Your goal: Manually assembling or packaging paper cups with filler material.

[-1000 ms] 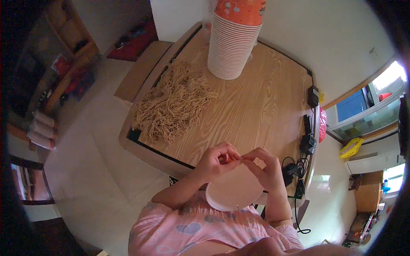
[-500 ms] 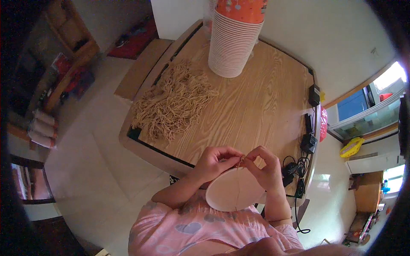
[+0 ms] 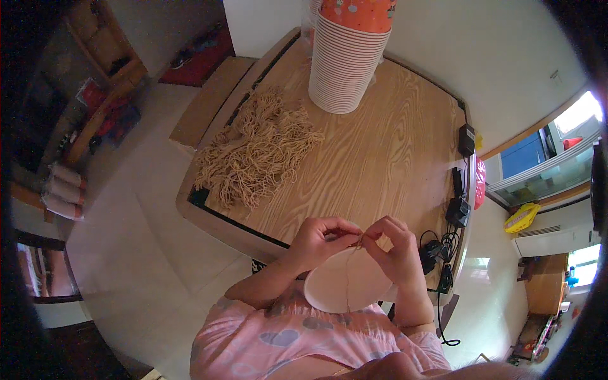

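At the near edge of the table I have a white paper bucket tilted toward me, its pale inside facing up. A thin tan string runs down across its opening from the far rim. My left hand is closed at that rim, pinching the string between thumb and fingers. Right beside it my right hand pinches the same string, and the fingertips of both hands almost meet. Whether a knot lies between them is too small to tell. The bucket's outside is mostly hidden.
On the wood-grain table lies a heap of cut tan strings at the left. A tall stack of nested paper buckets, the top one orange, stands at the back. Black power adapters and coiled cables line the right edge.
The hands stay at the rim, with only slight finger movement. The hanging string has shifted a little to the left and curves more across the bucket's opening.
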